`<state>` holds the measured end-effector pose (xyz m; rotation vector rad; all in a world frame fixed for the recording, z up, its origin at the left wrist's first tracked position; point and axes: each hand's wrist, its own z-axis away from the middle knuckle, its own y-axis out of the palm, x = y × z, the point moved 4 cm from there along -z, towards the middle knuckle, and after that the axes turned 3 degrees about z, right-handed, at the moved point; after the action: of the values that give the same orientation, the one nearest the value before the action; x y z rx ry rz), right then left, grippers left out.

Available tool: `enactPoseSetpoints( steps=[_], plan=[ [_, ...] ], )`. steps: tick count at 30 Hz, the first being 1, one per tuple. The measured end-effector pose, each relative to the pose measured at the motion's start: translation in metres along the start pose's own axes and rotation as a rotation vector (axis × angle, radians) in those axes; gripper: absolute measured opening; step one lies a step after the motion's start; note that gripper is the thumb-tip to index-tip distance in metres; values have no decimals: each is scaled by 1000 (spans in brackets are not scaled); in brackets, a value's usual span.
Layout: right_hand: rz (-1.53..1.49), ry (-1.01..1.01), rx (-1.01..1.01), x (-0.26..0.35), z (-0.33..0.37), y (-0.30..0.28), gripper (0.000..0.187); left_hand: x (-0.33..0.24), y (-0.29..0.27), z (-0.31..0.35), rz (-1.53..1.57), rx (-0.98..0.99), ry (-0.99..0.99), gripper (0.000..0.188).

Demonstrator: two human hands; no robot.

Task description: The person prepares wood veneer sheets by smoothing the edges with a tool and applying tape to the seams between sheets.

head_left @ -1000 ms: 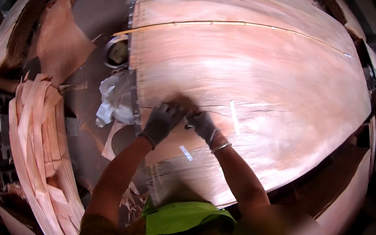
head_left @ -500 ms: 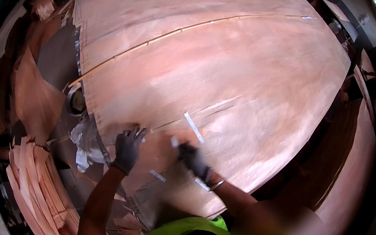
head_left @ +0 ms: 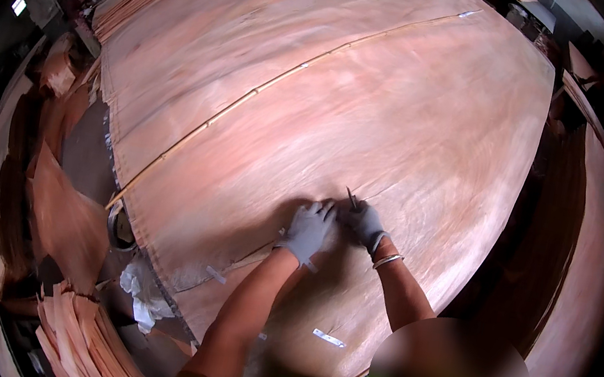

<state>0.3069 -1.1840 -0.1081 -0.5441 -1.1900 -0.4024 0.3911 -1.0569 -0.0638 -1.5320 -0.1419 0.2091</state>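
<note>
A large pinkish wood veneer sheet [head_left: 434, 154] spreads under both of my hands. My left hand [head_left: 309, 229], in a grey glove, rests on it with the fingers stretched forward and nothing seen in them. Close to its right, my gloved right hand [head_left: 365, 226] is closed round a thin dark blade-like tool [head_left: 351, 198], whose tip sticks up past the fingers. Whitish tape strips lie nearby: one strip [head_left: 216, 274] left of my left forearm, another [head_left: 328, 338] nearer to me. A narrow seam runs across the veneer beside my left wrist.
A long thin bamboo stick [head_left: 254, 92] lies across the sheet beyond my hands. Off the left edge are a dark ring-shaped object [head_left: 120, 227], crumpled whitish plastic [head_left: 143, 294] and a bundle of veneer strips [head_left: 92, 341]. More stacked veneer [head_left: 583, 257] stands at the right.
Both hands have moved away from my body and rightward, and the left now lies beside the right. The dark tool shows in my right hand; earlier a blurred whitish piece was near its fingers.
</note>
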Motion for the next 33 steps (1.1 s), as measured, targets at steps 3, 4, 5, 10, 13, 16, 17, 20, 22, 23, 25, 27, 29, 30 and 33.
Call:
enactPoseSetpoints(
  steps=[3, 4, 5, 10, 13, 16, 17, 20, 22, 23, 25, 27, 29, 30, 33],
  plan=[
    [595, -112, -81, 19, 5, -2, 34, -4, 6, -4, -24, 32, -2, 51],
    [659, -64, -107, 18, 10, -5, 34, -8, 3, -5, -41, 62, 3, 51],
    [725, -18, -131, 16, 14, -9, 35, -12, 1, -6, -58, 87, 4, 50],
    [967, 61, 17, 54, 37, -11, 33, 15, 7, 5, 379, -73, -120, 55],
    [799, -232, -204, 61, 22, -61, 28, 32, -17, 9, 678, -302, -213, 59],
    [367, -565, -460, 125, -13, -118, 27, 33, -61, 34, 688, -418, -279, 57],
    [-103, -460, -279, 180, -21, -100, 30, 45, -71, 56, 667, -425, -350, 56],
    [78, -708, -344, 326, -31, -105, 36, 39, -103, 75, 636, -672, -165, 52],
    [-198, -702, -243, 419, -22, -89, 36, 34, -126, 89, 621, -677, -121, 47],
    [-411, -718, -120, 456, -23, -79, 36, 34, -133, 95, 606, -661, -108, 47],
    [-400, -794, 4, 521, -10, -62, 33, 32, -145, 101, 585, -631, -75, 46],
    [-250, -829, 3, 562, 2, -41, 30, 32, -166, 105, 568, -634, -76, 43],
    [-187, -919, -171, 578, 10, -18, 19, 39, -190, 109, 506, -678, -64, 41],
    [-233, -917, -149, 577, 17, -5, 18, 49, -204, 113, 548, -765, -76, 37],
    [-317, -805, -20, 551, 46, 21, 21, 89, -258, 117, 855, -928, -290, 31]
  ],
)
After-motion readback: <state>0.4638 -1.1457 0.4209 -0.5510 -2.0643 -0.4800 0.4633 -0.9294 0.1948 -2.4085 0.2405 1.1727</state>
